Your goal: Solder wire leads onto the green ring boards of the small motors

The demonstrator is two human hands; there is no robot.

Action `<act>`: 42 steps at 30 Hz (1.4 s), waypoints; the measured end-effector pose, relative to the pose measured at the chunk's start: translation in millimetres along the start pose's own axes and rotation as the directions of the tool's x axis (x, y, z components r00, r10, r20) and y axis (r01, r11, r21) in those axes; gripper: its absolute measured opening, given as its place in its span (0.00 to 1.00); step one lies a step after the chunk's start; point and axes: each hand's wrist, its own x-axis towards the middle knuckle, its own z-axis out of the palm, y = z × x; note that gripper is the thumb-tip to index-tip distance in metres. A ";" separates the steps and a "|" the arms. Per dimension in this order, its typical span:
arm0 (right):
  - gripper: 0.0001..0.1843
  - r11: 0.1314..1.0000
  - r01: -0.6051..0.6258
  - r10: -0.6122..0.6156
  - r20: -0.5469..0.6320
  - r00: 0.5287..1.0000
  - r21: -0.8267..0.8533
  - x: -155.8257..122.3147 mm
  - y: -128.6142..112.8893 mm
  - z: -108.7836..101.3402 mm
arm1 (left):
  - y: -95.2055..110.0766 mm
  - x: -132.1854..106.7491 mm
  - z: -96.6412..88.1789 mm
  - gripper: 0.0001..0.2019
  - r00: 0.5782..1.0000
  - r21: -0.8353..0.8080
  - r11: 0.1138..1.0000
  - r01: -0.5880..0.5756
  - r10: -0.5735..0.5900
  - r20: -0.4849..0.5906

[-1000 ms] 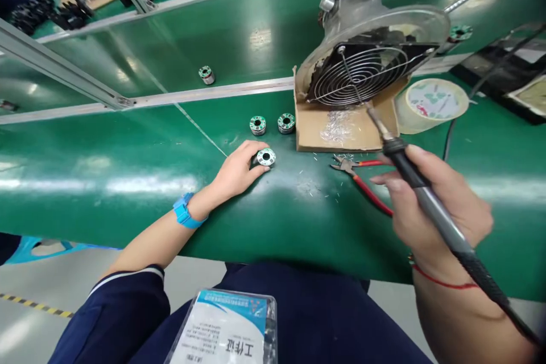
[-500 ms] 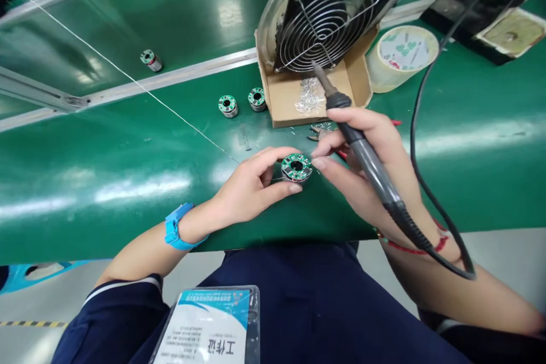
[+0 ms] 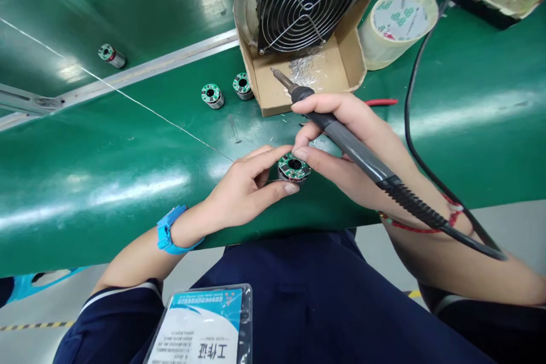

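Between the thumb and fingers of my left hand (image 3: 243,187) is a small round motor part with a green ring-shaped circuit board (image 3: 294,166) on top, held upright just above the green bench. A thin solder wire (image 3: 157,114) runs from the upper left to that same hand, and a bit of it shows by the thumb. My right hand (image 3: 354,148) grips a soldering iron (image 3: 354,145), its tip pointing up and left, away from the board. Thumb and a fingertip of this hand meet at the board's upper right edge; anything pinched there is too small to make out.
Two similar motor parts (image 3: 212,96) stand beyond my hands, and another lies (image 3: 111,56) farther left. A fan (image 3: 305,8) sits behind a cardboard box (image 3: 277,102) holding metal clippings. Right of it are a tape roll (image 3: 398,28), a red handle (image 3: 381,102) and the iron's cable (image 3: 412,85).
My right hand has moved left with the soldering iron, its fingertips now at the board's edge. My left hand still holds the motor part. The whole view has shifted slightly.
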 end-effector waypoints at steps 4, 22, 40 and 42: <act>0.22 0.999 0.025 -0.025 -0.007 1.000 -0.027 -0.7 0.4 2.3 | -1.6 1.1 1.1 0.18 0.999 0.011 0.999 -0.032 0.032 0.007; 0.35 0.978 0.062 -0.084 -0.105 0.991 -0.198 -12.7 24.6 23.5 | -20.8 15.6 6.0 0.15 0.992 0.182 0.983 -0.016 0.038 -0.117; 0.16 0.995 0.011 -0.049 -0.406 0.912 -0.096 -38.0 38.5 12.5 | -46.8 19.1 6.4 0.17 0.971 0.085 0.996 -0.016 0.035 -0.236; 0.12 0.999 0.016 -0.035 -0.493 0.869 -0.044 -47.3 41.0 14.1 | -45.6 19.3 7.0 0.18 0.972 0.130 0.991 -0.024 0.054 -0.231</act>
